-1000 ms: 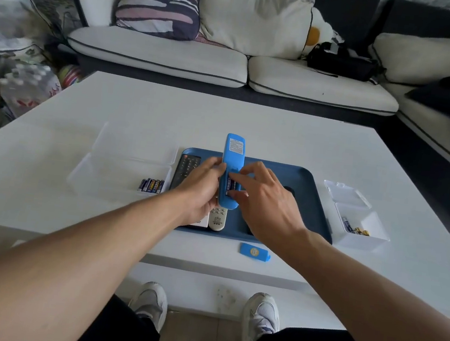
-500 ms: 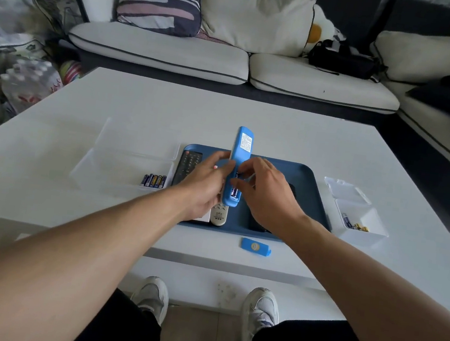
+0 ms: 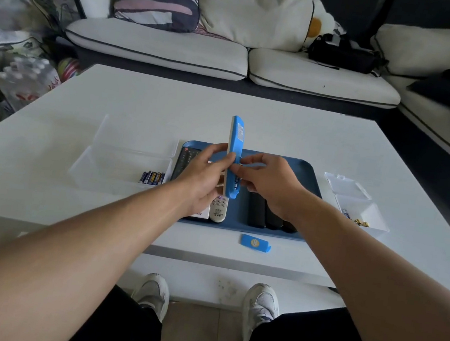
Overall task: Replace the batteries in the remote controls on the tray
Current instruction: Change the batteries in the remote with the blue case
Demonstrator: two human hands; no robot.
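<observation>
My left hand (image 3: 202, 180) grips the blue remote (image 3: 235, 154) by its edge, fingers curled round it, holding it upright above the tray (image 3: 309, 175). My right hand (image 3: 269, 184) is at the remote's open back, thumb and forefinger pinched together on something small there; it looks like a battery, but I cannot tell for sure. A battery end shows in the open compartment low on the remote.

Under my hands, on the tray, lie a black remote (image 3: 187, 160) at the left, a white remote (image 3: 219, 209) near the front edge, and dark remotes (image 3: 258, 211) side by side at the right.

The blue cover (image 3: 256, 243) lies flat on the bench (image 3: 280, 126), just in front of the tray. Left of the tray stands a clear box (image 3: 99, 166) with a row of batteries (image 3: 152, 177) in its near right corner. Right of the tray, apart from it, sits a small clear box (image 3: 377, 214) with its lid open, holding a few batteries (image 3: 355, 219).

Beyond the bench is a sofa (image 3: 162, 46) with cushions.
</observation>
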